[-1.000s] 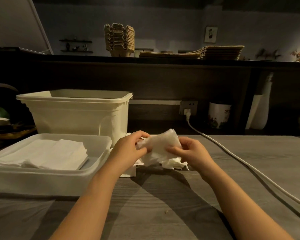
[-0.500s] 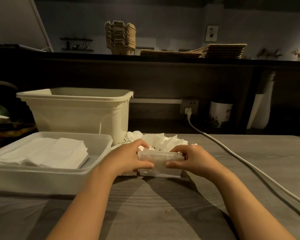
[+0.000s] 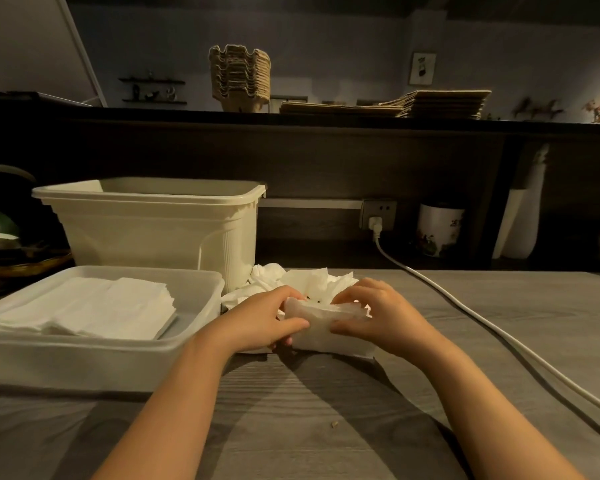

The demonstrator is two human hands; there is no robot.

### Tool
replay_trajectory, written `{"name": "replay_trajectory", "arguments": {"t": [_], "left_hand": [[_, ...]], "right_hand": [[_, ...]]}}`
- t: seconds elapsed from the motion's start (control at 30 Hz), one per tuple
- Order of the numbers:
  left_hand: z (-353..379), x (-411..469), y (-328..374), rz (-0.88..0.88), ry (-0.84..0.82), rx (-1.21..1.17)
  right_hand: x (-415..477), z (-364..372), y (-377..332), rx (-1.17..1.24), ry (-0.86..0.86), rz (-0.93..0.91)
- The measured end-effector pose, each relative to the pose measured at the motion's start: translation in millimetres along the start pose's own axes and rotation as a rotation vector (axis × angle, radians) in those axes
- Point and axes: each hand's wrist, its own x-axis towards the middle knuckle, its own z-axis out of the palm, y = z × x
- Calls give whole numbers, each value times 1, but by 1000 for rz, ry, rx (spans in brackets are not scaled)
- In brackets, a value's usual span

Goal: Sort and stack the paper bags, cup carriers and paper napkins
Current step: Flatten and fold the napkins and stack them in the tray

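A folded napkin [image 3: 329, 327] is held low at the middle of the grey wood-grain table [image 3: 326, 427], with its lower edge resting on the surface. It lies just in front of a loose pile of crumpled napkins [image 3: 312, 280]. Its left end is pinched by the left hand [image 3: 257, 320], thumb in front and fingers curled over the top. Its right end is gripped the same way by the right hand [image 3: 381, 317].

A second ago this napkin was held up in the air, open and rumpled. Half a second ago it had been folded into a strip and brought down. Now it is pressed lower still against the tabletop.

To the left, a neat stack of napkins [image 3: 94, 306] is laid in a shallow clear tray [image 3: 66, 362], near the left hand. A deep cream tub [image 3: 153, 230] is set behind the tray. A white cable [image 3: 499, 336] is run across the table's right side from a wall socket [image 3: 378, 211]. A painted jar [image 3: 439, 230] and a white vase [image 3: 520, 220] are placed near the socket.

On the dark shelf [image 3: 187, 114] above, a stack of cup carriers [image 3: 239, 77] and a flat stack of paper bags [image 3: 430, 103] are seen. The room is dimly lit, and a small picture [image 3: 422, 69] is hung on the far wall.
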Motion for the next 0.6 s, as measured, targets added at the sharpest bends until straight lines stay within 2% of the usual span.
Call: {"name": "replay_trajectory", "arguments": {"t": [0.07, 0.23, 0.43, 0.6], "left_hand": [[1, 0, 0, -1, 24, 51], [-1, 1, 1, 9, 213, 26], [-1, 1, -1, -1, 222, 88], [-2, 0, 0, 27, 315, 100]], "right_hand": [[0, -1, -2, 40, 40, -21], [0, -3, -7, 41, 71, 22], [-1, -2, -5, 42, 47, 33], [1, -1, -4, 13, 18, 42]]}}
